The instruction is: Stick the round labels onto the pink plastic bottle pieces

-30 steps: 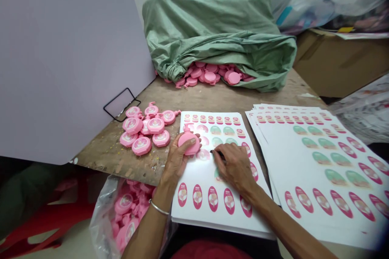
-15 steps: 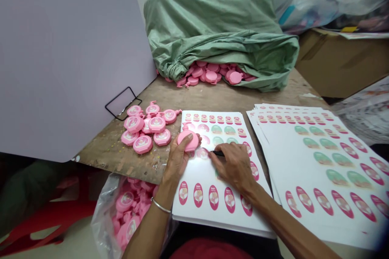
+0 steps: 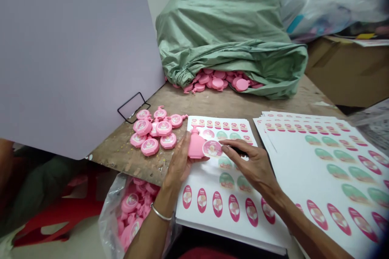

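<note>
A small pink pump bottle [image 3: 196, 145] stands upright in the grip of my left hand [image 3: 179, 158], its plain face turned to me. My right hand [image 3: 247, 158] pinches the edge of a round pink sticker [image 3: 212, 148] between thumb and forefinger. The sticker's left edge overlaps the bottle's right side; whether they touch I cannot tell. A dark pen-like tool [image 3: 240, 151] is tucked within my right hand, partly hidden. Beneath both hands lies a stack of sticker sheets [image 3: 200, 220] printed with pink ovals, green domes and small labels.
Left of the sheets is a cluster of labelled pink bottles [image 3: 164, 128]. More bottles spill from a green sack [image 3: 225, 28] at the back. A second sheet stack [image 3: 298, 162] lies right. A clear bag [image 3: 109, 206] of bottles hangs below the table edge. A grey panel [image 3: 75, 56] borders the left.
The round sticker has come off the sheet into my right hand and beside the bottle. My left hand has turned the bottle upright. The camera view has shifted slightly.
</note>
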Tool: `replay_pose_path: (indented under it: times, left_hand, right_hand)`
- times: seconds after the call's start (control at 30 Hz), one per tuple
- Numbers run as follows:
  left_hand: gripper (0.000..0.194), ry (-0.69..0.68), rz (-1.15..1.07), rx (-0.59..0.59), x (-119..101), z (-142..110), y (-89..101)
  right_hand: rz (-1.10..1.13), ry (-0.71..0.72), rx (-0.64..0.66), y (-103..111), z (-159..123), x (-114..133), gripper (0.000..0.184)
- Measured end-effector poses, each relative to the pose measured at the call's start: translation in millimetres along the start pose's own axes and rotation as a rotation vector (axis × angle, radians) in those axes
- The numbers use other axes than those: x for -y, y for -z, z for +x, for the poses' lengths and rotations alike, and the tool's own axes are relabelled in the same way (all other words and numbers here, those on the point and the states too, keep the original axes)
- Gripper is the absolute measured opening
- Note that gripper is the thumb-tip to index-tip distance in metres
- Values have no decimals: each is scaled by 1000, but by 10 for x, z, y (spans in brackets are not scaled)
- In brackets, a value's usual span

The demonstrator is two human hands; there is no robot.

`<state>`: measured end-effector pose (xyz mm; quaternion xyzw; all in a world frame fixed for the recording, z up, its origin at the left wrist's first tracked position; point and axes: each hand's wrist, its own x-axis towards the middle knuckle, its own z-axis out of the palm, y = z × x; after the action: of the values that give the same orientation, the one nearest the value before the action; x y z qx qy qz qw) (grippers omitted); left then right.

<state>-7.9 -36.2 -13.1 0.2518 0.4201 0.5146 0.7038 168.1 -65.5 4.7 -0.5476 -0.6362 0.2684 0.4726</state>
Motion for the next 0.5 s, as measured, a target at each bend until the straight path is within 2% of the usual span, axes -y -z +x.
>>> replay_pose_path:
  times: [0.17, 0.33, 0.5]
  left_hand:
    - [54, 87, -25, 19, 10, -88, -93]
    - [58, 28, -60, -19, 79, -105, -70]
    - [57, 29, -47, 2, 63, -121, -70]
  right_hand:
    - [-54, 82, 21, -76, 41, 127, 16]
    - [-27, 96, 34, -131, 7, 66, 17]
    - [-29, 99, 47, -137, 1, 57, 17]
